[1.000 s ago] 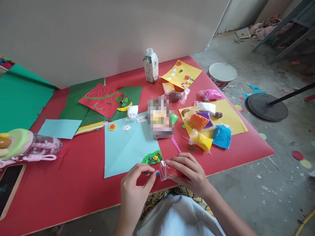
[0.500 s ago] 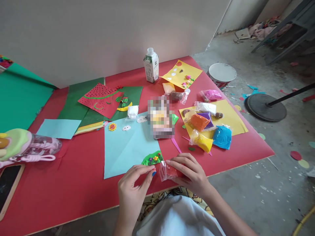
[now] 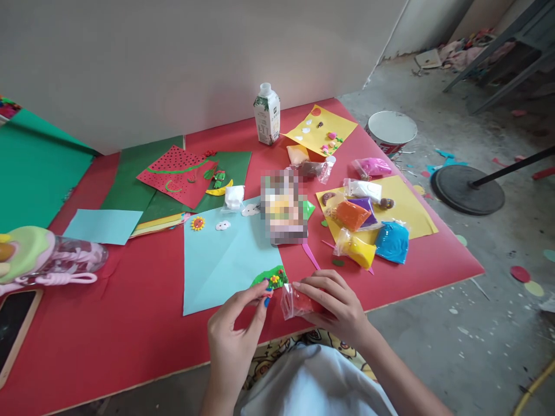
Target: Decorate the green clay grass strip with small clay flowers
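Observation:
Between the thumb and fingertips of my left hand [image 3: 237, 323] is a small piece of red clay [image 3: 268, 293], partly hidden by the fingers. My right hand [image 3: 336, 300] is wrapped round a clear bag of red clay [image 3: 299, 301], its open end facing left. Just beyond my hands lies a light blue sheet [image 3: 225, 260]. It bears a clay sun [image 3: 198, 223], white clouds [image 3: 222, 225] and a green clay patch with small flowers [image 3: 277, 275] at its near right corner.
Bags of clay, including yellow [image 3: 361, 252] and blue [image 3: 392, 242], lie to the right around a yellow sheet [image 3: 411, 208]. A blurred-out rectangular object [image 3: 284, 208] overlaps the blue sheet. Behind stands a carton bottle [image 3: 267, 118]. Leftward are a phone [image 3: 17, 329] and a drinking bottle [image 3: 65, 257].
My left thumb and fingertips have shifted slightly up and left, and more of the red clay piece shows between them. My right hand stays on the bag.

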Motion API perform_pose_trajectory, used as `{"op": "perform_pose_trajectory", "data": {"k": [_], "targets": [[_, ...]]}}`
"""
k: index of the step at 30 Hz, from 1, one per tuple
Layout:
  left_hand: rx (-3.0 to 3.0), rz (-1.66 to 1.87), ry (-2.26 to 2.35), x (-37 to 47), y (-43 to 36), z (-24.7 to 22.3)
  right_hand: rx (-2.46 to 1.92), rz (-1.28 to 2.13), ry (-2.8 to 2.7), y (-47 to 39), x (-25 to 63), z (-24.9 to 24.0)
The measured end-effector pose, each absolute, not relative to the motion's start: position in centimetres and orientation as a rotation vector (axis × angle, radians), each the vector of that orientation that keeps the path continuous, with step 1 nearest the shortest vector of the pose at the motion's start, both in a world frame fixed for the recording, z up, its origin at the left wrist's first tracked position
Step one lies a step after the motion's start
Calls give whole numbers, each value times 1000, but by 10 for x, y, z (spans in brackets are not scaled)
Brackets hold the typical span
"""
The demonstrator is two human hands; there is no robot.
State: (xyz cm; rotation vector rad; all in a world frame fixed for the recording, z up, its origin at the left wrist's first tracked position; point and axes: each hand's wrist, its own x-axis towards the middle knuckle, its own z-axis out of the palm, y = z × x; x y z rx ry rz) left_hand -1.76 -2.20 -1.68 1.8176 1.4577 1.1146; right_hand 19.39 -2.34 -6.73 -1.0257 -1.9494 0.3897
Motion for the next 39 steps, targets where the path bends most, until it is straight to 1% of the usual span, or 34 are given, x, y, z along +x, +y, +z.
{"op": "perform_pose_trajectory", "data": {"k": [6, 21, 28, 39], "targets": [[1852, 1069, 1360, -17, -21, -12, -1025, 384, -1951, -23, 194, -66], [1622, 1169, 1473, -16, -24, -17, -1039, 412, -1952, -23, 193, -67], [1663, 1240, 1451, -17, -23, -15, -1048, 418, -1949, -23, 193, -65], [1735, 1169, 1460, -17, -20, -18, -1044, 411, -1962, -23, 194, -66]]}}
